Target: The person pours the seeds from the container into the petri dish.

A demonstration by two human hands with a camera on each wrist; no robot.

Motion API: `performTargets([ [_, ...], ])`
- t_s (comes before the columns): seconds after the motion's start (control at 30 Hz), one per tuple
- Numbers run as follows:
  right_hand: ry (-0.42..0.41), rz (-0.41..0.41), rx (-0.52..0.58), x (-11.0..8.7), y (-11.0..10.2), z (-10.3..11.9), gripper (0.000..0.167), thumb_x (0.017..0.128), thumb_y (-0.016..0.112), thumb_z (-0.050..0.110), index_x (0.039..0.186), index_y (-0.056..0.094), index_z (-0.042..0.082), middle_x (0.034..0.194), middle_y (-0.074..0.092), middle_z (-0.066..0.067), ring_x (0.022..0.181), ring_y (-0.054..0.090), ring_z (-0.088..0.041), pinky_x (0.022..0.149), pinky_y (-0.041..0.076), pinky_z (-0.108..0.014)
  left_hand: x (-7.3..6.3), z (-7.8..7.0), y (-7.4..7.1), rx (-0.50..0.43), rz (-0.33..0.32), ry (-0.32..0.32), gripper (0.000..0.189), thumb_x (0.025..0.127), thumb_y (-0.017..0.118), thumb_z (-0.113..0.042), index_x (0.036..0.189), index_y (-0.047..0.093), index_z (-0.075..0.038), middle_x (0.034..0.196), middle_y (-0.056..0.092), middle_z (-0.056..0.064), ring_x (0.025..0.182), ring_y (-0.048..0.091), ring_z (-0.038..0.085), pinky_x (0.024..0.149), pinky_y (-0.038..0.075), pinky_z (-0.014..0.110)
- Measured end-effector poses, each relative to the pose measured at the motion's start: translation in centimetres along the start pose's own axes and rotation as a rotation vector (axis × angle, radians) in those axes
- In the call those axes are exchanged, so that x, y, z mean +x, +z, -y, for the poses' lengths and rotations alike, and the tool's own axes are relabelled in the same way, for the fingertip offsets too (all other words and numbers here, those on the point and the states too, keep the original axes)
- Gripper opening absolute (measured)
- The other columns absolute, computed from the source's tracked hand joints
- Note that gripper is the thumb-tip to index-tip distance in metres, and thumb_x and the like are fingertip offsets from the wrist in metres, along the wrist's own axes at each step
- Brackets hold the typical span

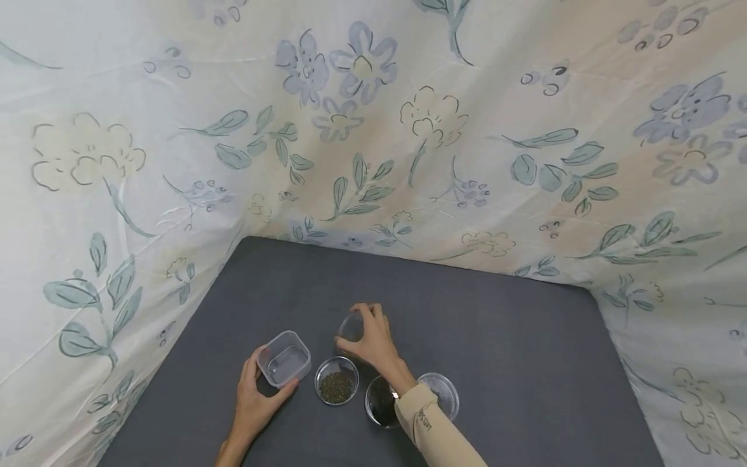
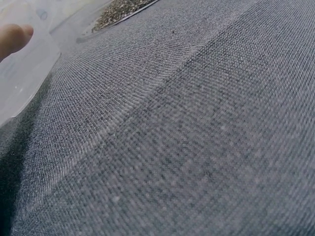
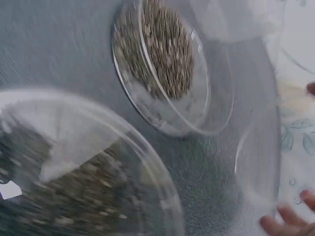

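My left hand (image 1: 255, 399) grips a clear rectangular plastic container (image 1: 284, 360), thumb on its near side and fingers round its left. In the left wrist view, the thumb (image 2: 15, 40) lies over the cloudy wall of that container (image 2: 24, 78). To the right, my right hand (image 1: 373, 337) spans a clear round dish (image 1: 351, 327), thumb and fingers at opposite sides of its rim. A round dish of dried greenish-brown flakes (image 1: 336, 387) stands between the two hands. Under the right forearm, a dish of dark contents (image 1: 380, 402) is partly hidden.
Another clear round dish (image 1: 448, 395) shows beyond the right sleeve (image 1: 434, 428), partly covered by it. Everything stands on a dark grey cloth-covered table (image 1: 496, 324). Floral fabric (image 1: 373, 130) hangs round its back and sides.
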State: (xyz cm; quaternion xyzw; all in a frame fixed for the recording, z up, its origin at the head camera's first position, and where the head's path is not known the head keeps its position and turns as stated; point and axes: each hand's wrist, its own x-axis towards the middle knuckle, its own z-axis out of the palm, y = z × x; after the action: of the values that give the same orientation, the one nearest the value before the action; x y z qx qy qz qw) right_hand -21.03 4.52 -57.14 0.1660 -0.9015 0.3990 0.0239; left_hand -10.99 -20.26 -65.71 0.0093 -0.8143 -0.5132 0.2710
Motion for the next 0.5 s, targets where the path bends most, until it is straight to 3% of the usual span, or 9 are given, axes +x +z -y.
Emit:
performTargets([
  [0.07, -0.057, -0.015, 0.069, -0.9, -0.3, 0.1, 0.061, 0.077, 0.089, 0.035, 0.121, 0.057, 0.009, 0.124, 0.051, -0.015, 0.109, 0.058, -0.035, 0.09, 0.057, -0.051, 0.0, 0.0, 0.0, -0.003, 0.001, 0.005, 0.1, 0.057, 0.097, 0.0, 0.144, 0.048, 0.007, 0.132, 0.055, 0.027, 0.124, 0.048, -0.008, 0.105, 0.036, -0.002],
  [0.23, -0.172, -0.022, 0.122, -3.1, 0.0, 0.4, 0.058, 0.07, 0.094, 0.033, 0.102, 0.052, 0.009, 0.124, 0.053, -0.008, 0.116, 0.058, -0.025, 0.099, 0.057, -0.043, 0.2, -0.2, -0.1, -0.025, -0.009, 0.03, 0.1, 0.057, 0.097, 0.002, 0.144, 0.049, 0.006, 0.132, 0.056, 0.025, 0.124, 0.049, -0.006, 0.105, 0.037, -0.001],
  [0.5, -0.246, 0.044, 0.072, -6.2, 2.2, -0.7, 0.051, 0.068, 0.096, 0.032, 0.077, 0.049, 0.016, 0.134, 0.055, -0.011, 0.118, 0.062, -0.024, 0.093, 0.059, -0.034, 0.0, -0.5, 0.0, -0.008, 0.0, 0.005, 0.1, 0.058, 0.096, 0.002, 0.145, 0.048, 0.005, 0.131, 0.055, 0.026, 0.125, 0.048, -0.01, 0.106, 0.036, -0.002],
])
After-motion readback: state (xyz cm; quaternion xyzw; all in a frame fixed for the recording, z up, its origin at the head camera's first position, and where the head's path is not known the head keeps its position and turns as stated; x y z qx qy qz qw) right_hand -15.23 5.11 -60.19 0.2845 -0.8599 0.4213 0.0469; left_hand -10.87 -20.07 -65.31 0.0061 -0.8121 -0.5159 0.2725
